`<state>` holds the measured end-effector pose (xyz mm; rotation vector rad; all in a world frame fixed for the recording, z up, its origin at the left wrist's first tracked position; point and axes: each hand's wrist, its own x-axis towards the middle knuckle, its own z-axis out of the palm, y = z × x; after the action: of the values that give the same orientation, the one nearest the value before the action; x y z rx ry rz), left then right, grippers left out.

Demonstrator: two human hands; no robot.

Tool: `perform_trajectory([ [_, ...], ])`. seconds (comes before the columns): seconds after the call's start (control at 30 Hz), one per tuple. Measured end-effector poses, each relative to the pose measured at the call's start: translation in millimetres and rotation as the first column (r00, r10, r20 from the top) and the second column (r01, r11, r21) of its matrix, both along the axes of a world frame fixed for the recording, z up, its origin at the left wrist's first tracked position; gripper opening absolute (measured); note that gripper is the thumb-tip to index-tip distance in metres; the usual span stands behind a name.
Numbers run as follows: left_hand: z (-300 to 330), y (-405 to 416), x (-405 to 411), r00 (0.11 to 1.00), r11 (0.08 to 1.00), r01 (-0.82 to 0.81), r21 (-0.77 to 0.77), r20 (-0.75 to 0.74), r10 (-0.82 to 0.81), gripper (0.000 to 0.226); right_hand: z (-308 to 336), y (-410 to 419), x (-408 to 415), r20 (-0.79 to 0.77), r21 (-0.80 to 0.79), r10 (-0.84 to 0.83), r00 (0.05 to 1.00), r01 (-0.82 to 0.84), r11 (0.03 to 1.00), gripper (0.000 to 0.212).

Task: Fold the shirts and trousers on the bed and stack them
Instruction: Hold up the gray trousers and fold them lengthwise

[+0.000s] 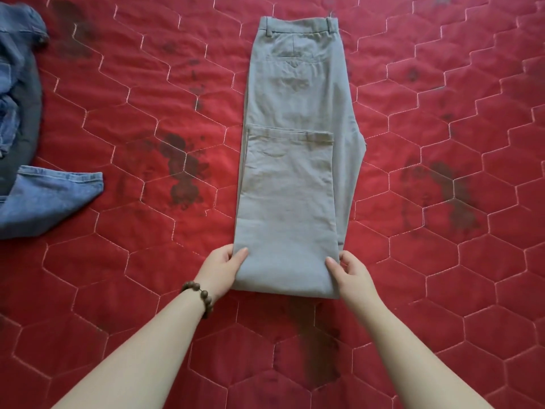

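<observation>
Grey trousers [295, 160] lie lengthwise on the red bed, waistband at the far end, legs laid one on the other. The leg ends are doubled back, their hem lying across the middle. My left hand [222, 268] grips the near folded edge at its left corner, thumb on top. My right hand [352, 274] grips the same edge at its right corner, thumb on the cloth. A beaded bracelet circles my left wrist.
A heap of blue denim and a dark garment [23, 143] lies unfolded at the left edge of the bed. The red quilted bedspread [442, 231] with hexagon stitching and dark blotches covers everything else in view.
</observation>
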<state>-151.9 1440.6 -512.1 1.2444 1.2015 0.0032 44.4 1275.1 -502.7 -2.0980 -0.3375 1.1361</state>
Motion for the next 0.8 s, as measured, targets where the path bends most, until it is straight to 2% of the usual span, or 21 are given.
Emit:
perform_trajectory([
  [0.17,16,-26,-9,1.000,0.984,-0.006,0.181,0.018,0.003,0.021,14,-16,-20,0.189,0.067,-0.080,0.979,0.068,0.995,0.013],
  [0.23,14,-44,-21,1.000,0.986,0.015,0.164,0.000,-0.015,0.024,10,-33,-32,0.247,0.017,-0.082,0.965,0.081,0.997,0.012],
  [0.37,-2,-76,-42,0.975,0.986,0.112,0.122,-0.204,-0.086,0.031,-10,-64,-59,0.230,-0.166,-0.011,0.973,0.051,0.985,0.018],
  [0.47,-3,-73,-38,0.977,0.999,0.025,0.022,-0.211,-0.020,0.022,-16,-57,-54,0.203,-0.246,-0.042,0.978,0.092,0.965,0.031],
  [0.53,-2,-58,-29,0.987,0.996,-0.071,-0.052,-0.146,0.063,0.025,-14,-41,-40,0.186,-0.216,-0.083,0.979,0.123,0.969,0.042],
  [0.63,-8,-28,-7,0.980,0.978,-0.190,-0.085,-0.078,0.183,0.035,-16,-12,-14,0.116,-0.133,-0.125,0.985,0.140,0.981,0.036],
  [0.8,-19,14,41,0.969,0.969,-0.241,0.051,-0.037,0.243,0.026,-19,44,20,0.094,-0.008,-0.148,0.985,0.149,0.989,0.014],
])
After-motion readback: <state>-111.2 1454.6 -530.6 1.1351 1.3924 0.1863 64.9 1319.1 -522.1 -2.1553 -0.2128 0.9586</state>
